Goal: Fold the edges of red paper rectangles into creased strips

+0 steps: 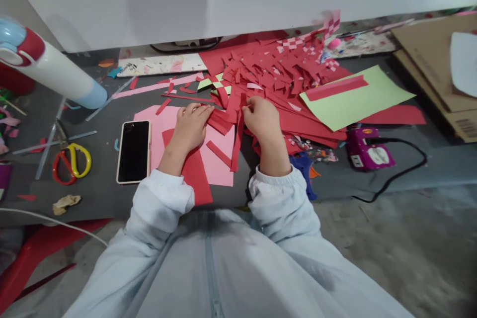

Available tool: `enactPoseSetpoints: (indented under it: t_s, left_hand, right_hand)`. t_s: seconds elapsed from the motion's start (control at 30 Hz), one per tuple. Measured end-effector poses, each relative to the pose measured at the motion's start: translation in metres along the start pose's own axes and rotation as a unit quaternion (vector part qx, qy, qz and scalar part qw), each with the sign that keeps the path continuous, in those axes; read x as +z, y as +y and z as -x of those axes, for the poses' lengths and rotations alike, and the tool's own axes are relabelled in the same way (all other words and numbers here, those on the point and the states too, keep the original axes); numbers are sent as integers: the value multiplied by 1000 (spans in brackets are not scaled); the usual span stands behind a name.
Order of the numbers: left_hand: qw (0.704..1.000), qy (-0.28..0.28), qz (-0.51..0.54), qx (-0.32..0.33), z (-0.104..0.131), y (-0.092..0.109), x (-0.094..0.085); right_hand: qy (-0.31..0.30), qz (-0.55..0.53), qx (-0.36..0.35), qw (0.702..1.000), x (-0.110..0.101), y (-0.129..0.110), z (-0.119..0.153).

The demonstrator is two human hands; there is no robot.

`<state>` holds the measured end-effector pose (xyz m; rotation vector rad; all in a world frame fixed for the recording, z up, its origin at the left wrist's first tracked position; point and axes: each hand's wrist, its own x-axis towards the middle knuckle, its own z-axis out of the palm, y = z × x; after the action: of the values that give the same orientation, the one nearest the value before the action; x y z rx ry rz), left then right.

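My left hand [191,126] rests on a pink paper sheet [218,161], its fingers pressing on a bunch of red paper strips [223,120]. My right hand [263,121] pinches the same red strips from the right side, one strip hanging down toward me. Behind both hands lies a big pile of cut red strips [268,72]. A red sheet [194,171] sits under my left wrist.
A phone [134,151] lies face up left of the pink sheet. Red-and-yellow scissors [70,161] are further left. A light green sheet [354,99], a purple device [367,151] with a black cable, cardboard [428,54] and a white-blue bottle [52,72] surround the work area.
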<state>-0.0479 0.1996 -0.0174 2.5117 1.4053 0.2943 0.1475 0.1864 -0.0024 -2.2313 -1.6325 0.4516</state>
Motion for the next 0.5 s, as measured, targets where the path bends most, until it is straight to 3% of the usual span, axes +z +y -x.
enactPoseSetpoints:
  t_s: [0.3,0.5]
  left_hand:
    - [999,35,-21,-18,1,-3,-11]
    - [976,90,-10,-200,-3,-9,-12]
  right_hand:
    - [-10,4,1,1000,-1,-2,0]
    - [2,-13,-9,1000,1,-1,-1]
